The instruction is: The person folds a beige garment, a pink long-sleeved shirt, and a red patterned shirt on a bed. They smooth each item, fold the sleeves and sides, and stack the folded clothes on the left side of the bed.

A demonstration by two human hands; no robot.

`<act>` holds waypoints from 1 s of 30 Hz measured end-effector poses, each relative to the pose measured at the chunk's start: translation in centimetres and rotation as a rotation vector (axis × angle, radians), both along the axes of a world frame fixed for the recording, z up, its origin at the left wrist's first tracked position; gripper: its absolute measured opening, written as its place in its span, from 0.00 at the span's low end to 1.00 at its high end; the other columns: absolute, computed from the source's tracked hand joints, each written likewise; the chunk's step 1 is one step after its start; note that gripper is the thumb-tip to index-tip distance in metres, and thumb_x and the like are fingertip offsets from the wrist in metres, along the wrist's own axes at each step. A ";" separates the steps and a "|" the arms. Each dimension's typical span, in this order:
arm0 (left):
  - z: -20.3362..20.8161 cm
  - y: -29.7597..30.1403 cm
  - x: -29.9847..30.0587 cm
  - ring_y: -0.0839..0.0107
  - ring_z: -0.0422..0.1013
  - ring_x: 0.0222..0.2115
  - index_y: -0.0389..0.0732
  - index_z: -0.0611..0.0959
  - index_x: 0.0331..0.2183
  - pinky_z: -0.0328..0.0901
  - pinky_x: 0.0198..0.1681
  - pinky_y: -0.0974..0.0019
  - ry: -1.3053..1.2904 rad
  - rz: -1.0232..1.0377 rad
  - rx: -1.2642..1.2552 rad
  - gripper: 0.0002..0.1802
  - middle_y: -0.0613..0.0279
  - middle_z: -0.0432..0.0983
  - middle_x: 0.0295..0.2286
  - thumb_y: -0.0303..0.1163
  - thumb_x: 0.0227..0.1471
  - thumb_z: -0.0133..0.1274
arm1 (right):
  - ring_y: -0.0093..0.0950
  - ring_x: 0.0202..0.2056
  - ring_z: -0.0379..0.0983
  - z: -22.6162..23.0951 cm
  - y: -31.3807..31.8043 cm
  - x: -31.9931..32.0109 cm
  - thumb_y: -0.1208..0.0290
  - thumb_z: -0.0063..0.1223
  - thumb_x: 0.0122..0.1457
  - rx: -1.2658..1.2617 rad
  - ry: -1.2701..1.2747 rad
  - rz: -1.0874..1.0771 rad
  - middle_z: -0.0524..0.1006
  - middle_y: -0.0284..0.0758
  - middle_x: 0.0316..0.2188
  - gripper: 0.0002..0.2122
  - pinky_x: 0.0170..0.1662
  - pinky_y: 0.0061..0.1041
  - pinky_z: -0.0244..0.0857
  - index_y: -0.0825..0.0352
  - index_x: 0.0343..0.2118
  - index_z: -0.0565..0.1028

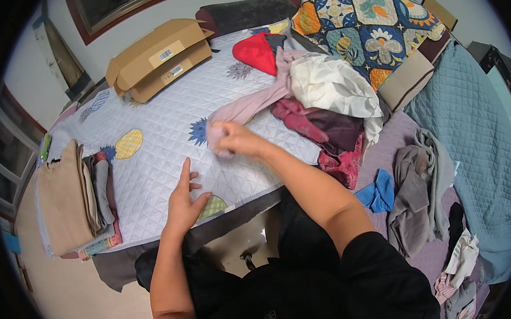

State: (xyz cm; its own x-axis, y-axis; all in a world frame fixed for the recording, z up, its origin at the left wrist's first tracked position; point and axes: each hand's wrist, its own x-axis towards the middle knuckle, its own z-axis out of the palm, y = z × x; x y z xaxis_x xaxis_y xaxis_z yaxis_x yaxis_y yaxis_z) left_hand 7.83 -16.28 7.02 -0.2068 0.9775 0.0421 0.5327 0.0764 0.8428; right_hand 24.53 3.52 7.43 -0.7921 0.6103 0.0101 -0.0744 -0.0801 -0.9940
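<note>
My right hand (pixel 235 138) is closed on the end of a pale pink garment (pixel 252 104) that trails back across the quilted white mat (pixel 165 124) toward a heap of clothes. The heap holds a red piece (pixel 256 52), a cream shiny cloth (pixel 330 85) and dark maroon items (pixel 323 126). My left hand (pixel 185 200) rests flat on the mat near its front edge, fingers apart, holding nothing.
A stack of folded clothes (pixel 70 197), tan on top, lies at the mat's left end. A flattened cardboard box (pixel 158 57) sits at the far side. To the right are a patterned cushion (pixel 370 24), a teal quilt (pixel 477 146), and loose grey (pixel 415 190) and blue (pixel 377 192) garments.
</note>
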 end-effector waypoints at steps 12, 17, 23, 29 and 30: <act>1.4 0.2 0.2 0.74 0.75 0.41 0.38 0.79 0.48 0.68 0.48 0.68 -0.181 -0.149 -0.052 0.23 0.64 0.81 0.39 0.19 0.47 0.62 | 0.16 0.37 0.73 1.1 -4.6 -1.0 0.72 0.60 0.60 0.002 -0.103 0.723 0.79 0.29 0.37 0.16 0.40 0.20 0.69 0.66 0.51 0.77; -1.6 0.9 -2.1 0.72 0.76 0.37 0.35 0.80 0.40 0.69 0.42 0.68 -0.288 -0.041 0.061 0.12 0.62 0.81 0.34 0.21 0.51 0.54 | 0.20 0.40 0.76 0.3 1.4 0.9 0.72 0.58 0.62 0.194 -0.062 0.035 0.81 0.34 0.41 0.22 0.43 0.22 0.71 0.66 0.59 0.71; 0.0 0.2 -5.1 0.57 0.80 0.38 0.32 0.74 0.47 0.78 0.41 0.55 -0.911 0.401 0.271 0.15 0.52 0.80 0.34 0.35 0.67 0.49 | 0.44 0.64 0.61 -1.7 11.6 7.8 0.63 0.64 0.55 0.262 -0.233 -0.676 0.62 0.51 0.65 0.44 0.67 0.35 0.56 0.63 0.71 0.51; -1.2 -2.8 -13.3 0.53 0.80 0.38 0.32 0.75 0.48 0.76 0.47 0.50 -1.216 0.496 0.443 0.19 0.43 0.80 0.38 0.40 0.68 0.48 | 0.46 0.70 0.52 -0.9 12.8 15.4 0.62 0.68 0.51 0.419 -0.506 -1.022 0.56 0.56 0.69 0.46 0.69 0.34 0.49 0.72 0.69 0.55; -1.1 -3.1 -14.3 0.53 0.80 0.38 0.33 0.75 0.48 0.75 0.48 0.49 -1.262 0.532 0.465 0.19 0.43 0.80 0.38 0.40 0.68 0.47 | 0.44 0.71 0.50 -1.0 13.0 16.6 0.61 0.67 0.51 0.513 -0.596 -1.183 0.56 0.54 0.69 0.45 0.70 0.34 0.48 0.70 0.70 0.55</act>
State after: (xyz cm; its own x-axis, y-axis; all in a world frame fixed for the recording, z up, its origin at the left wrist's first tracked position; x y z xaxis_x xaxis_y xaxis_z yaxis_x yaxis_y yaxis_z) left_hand -6.48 -19.40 5.88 -0.6737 0.7230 -0.1532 -0.5748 -0.3823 0.7235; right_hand 41.11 16.53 6.39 0.2106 0.9364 0.2807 0.5913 0.1066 -0.7994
